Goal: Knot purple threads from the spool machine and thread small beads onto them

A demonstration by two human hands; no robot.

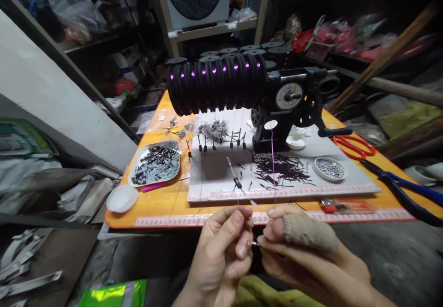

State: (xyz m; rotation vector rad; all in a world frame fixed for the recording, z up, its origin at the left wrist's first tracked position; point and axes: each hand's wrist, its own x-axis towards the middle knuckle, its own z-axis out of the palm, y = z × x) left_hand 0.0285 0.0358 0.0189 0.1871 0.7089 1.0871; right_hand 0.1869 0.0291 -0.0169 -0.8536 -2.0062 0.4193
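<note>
My left hand [226, 240] and my right hand [304, 247] are close together in front of the table's near edge, both with fingers closed. Between them a small silver metal fitting [254, 243] with a dark end touches fingers of both hands and is pinched at the right. What my left thumb and forefinger grip is too small to make out. A beige cloth wrap [309, 233] covers a finger of my right hand. From the black winding machine [218, 83] a purple thread [273, 164] runs down towards my right hand. A small dark piece with a pale stem [237, 182] lies just beyond.
On the orange table [117, 217] are a white board [221, 191], a tray of small tubes [129, 178], dark cut tubes [284, 168], a dish of metal bits [330, 178], orange-handled scissors [353, 146], blue-handled pliers [408, 185] and a white cup [122, 198].
</note>
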